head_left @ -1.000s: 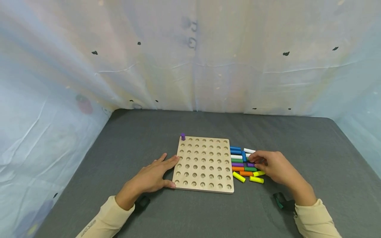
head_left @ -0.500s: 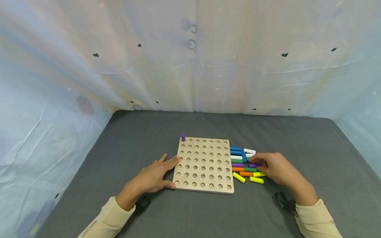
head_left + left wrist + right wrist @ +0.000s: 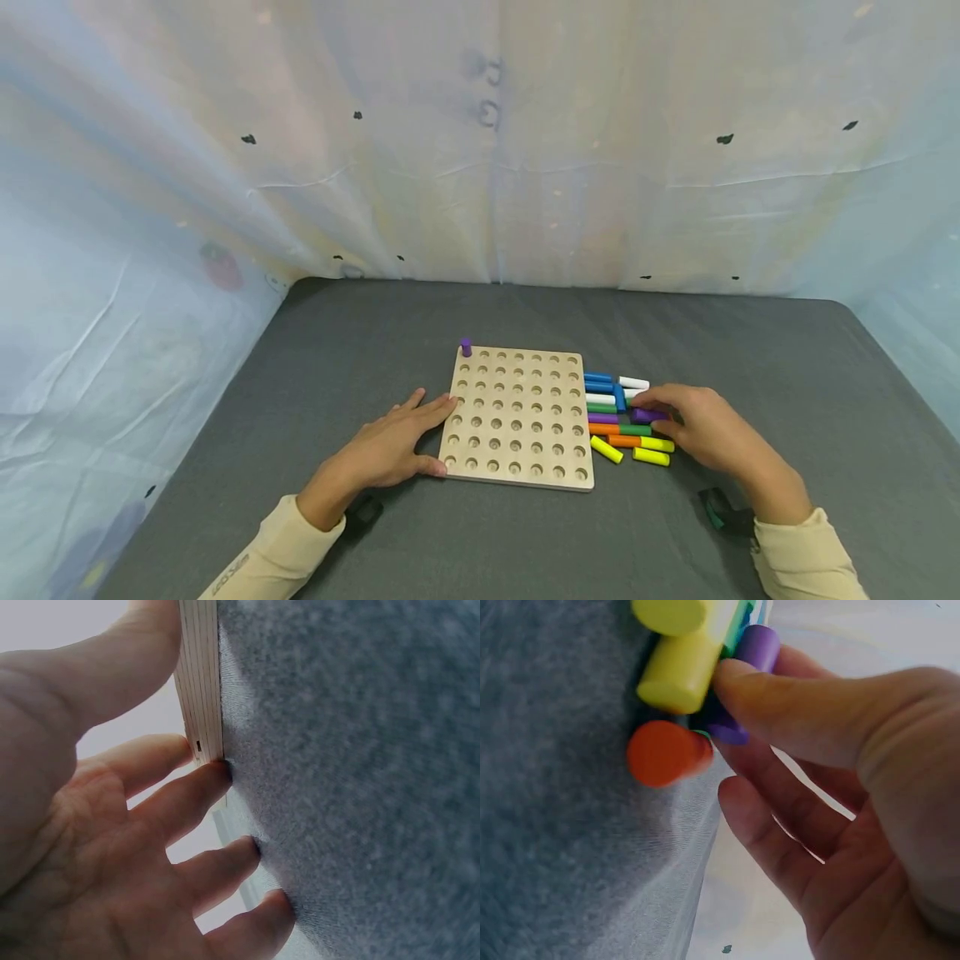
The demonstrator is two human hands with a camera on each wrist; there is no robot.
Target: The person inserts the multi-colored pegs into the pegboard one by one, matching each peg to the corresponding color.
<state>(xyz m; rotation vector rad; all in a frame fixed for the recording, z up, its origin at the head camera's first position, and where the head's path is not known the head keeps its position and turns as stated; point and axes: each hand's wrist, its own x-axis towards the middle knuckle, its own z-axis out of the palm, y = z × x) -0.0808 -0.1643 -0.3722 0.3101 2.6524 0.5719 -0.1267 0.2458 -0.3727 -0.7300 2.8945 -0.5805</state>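
Note:
A square wooden pegboard (image 3: 527, 412) with rows of round holes lies flat in the head view. One purple peg (image 3: 466, 348) stands upright in its far left corner hole. My left hand (image 3: 386, 448) rests against the board's left edge, fingers extended; in the left wrist view the thumb and fingertips touch the plywood edge (image 3: 202, 690). To the right of the board, my right hand (image 3: 708, 429) pinches another purple peg (image 3: 647, 415) between thumb and fingers. The right wrist view shows that purple peg (image 3: 758, 648) partly covered by the thumb, close above other pegs.
Loose blue, white, green, orange and purple pegs lie beside the board's right edge, with yellow pegs (image 3: 651, 457) nearest me. An orange peg (image 3: 660, 754) lies near the right hand. Grey cloth (image 3: 525, 542) covers the table; a pale curtain (image 3: 555, 150) hangs behind.
The right hand has taken hold of the purple peg and lifted it slightly, drawing it a little to the right. The left hand has stayed at the board's edge.

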